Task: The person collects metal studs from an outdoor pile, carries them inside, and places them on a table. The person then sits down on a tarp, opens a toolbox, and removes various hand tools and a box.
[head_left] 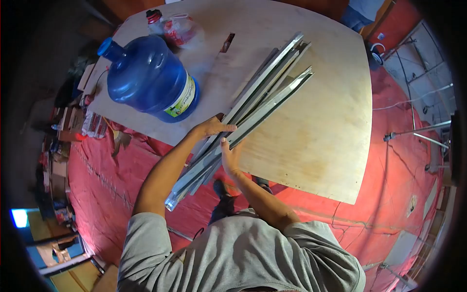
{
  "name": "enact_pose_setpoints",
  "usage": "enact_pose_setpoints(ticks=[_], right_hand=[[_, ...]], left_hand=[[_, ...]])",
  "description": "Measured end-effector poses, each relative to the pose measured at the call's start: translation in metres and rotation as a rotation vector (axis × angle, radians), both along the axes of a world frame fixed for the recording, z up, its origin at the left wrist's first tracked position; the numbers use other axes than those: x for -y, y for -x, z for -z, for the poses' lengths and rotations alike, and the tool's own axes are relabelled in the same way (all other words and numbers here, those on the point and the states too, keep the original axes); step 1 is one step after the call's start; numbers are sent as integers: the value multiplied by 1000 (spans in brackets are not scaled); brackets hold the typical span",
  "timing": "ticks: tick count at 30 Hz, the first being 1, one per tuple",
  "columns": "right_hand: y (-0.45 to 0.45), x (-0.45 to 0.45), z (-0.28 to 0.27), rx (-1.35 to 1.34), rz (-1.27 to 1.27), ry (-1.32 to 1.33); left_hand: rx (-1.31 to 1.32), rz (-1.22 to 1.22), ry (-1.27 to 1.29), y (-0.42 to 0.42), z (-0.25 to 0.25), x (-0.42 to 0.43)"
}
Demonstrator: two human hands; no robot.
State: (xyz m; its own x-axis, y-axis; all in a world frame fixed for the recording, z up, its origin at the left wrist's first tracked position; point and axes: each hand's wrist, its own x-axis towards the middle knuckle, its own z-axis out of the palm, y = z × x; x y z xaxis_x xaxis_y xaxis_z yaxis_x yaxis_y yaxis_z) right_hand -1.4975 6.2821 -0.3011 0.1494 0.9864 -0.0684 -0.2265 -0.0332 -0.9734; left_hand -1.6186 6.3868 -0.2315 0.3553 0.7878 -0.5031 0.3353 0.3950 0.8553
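A bundle of long metal profiles [262,106] slants across the near edge of the wooden tabletop [311,141], their lower ends sticking out past it. My left hand [212,127] is closed around the bundle from its left side, with the index finger stretched across the top. From the right, my right hand [230,155] grips the same bundle, its thumb up against the front profile. The fingers of both hands are partly hidden beneath the metal. At the far end the profiles fan slightly apart.
A big blue water jug [151,78] lies on the table's left part. Behind it are a bottle with a red cap [154,18] and a plastic bag [181,30]. Red sheeting [112,170] covers the floor. Metal poles [423,130] stand at right, and part of a person [362,12] shows at the top.
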Motion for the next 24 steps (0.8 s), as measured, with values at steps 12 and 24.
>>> enact_pose_setpoints(ticks=[12,24], right_hand=[[8,-28,-38,100,74,82],[-54,-14,-1,-539,-225,415]], left_hand=[[-190,138,-311,22,39,-43],[-516,-106,-325,-28,53,-1]])
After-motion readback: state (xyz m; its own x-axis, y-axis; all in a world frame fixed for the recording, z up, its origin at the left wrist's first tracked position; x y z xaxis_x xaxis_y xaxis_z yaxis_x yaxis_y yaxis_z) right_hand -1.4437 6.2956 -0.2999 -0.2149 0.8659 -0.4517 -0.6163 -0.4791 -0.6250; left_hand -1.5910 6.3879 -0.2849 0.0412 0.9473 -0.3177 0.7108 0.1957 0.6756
